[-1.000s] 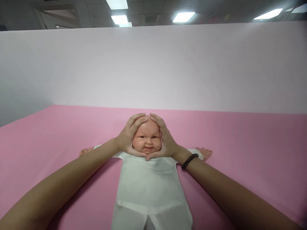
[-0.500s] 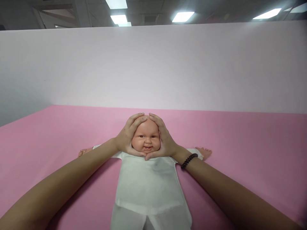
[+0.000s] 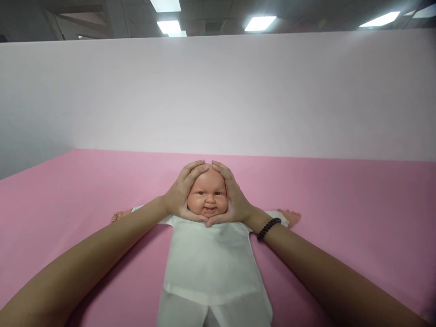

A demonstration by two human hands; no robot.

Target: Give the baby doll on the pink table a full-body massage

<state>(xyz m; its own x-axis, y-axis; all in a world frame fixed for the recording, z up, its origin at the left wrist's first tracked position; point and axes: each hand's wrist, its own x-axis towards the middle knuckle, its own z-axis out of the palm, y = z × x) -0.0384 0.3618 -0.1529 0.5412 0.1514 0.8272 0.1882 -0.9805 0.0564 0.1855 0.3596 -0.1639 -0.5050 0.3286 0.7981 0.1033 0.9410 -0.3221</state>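
Observation:
A baby doll (image 3: pixel 208 186) lies on its back on a pink surface, face up, its arms stretched out to both sides. It wears a white top (image 3: pixel 209 261) and white trousers (image 3: pixel 180 311). My left hand (image 3: pixel 181 193) cups one side of the doll's head, fingers over the crown and thumb beneath the chin. On the other side my right hand (image 3: pixel 237 195) holds the head in the same way, and the two thumbs meet under the chin. Both forearms pass over the doll's arms. The doll's feet are out of view.
The pink surface (image 3: pixel 340 218) spreads around the doll. Behind it rises a white wall panel (image 3: pixel 218 95), which also runs along the left. A black coiled band (image 3: pixel 269 228) is on my right wrist. Ceiling lights (image 3: pixel 260 23) show above the panel.

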